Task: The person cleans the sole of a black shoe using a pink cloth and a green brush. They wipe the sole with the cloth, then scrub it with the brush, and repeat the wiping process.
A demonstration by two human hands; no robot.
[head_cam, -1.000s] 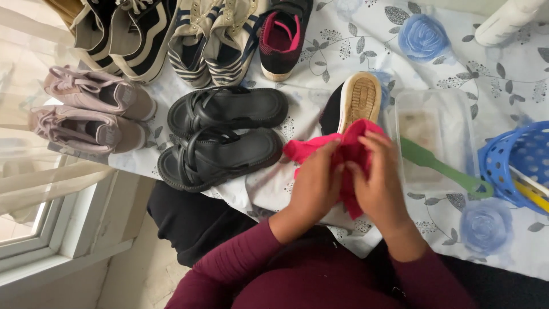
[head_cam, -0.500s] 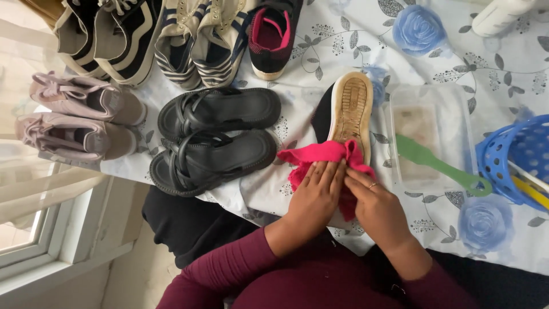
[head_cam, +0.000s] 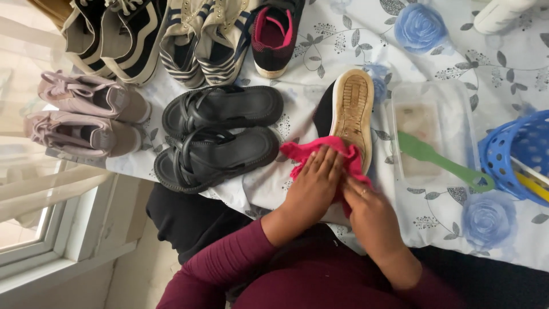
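Pink cloth against a tan sole, on a white cover patterned with blue roses

The cloth is bright pink; the upturned shoe shows a tan sole with a black upper; the surface wears white fabric printed with blue roses and grey leaves; two sandals are black; the pair of sneakers at the edge is dusty mauve; a shoe is black with a pink lining; striped shoes are cream and navy; the brush is green, the basket blue, the sleeves maroon
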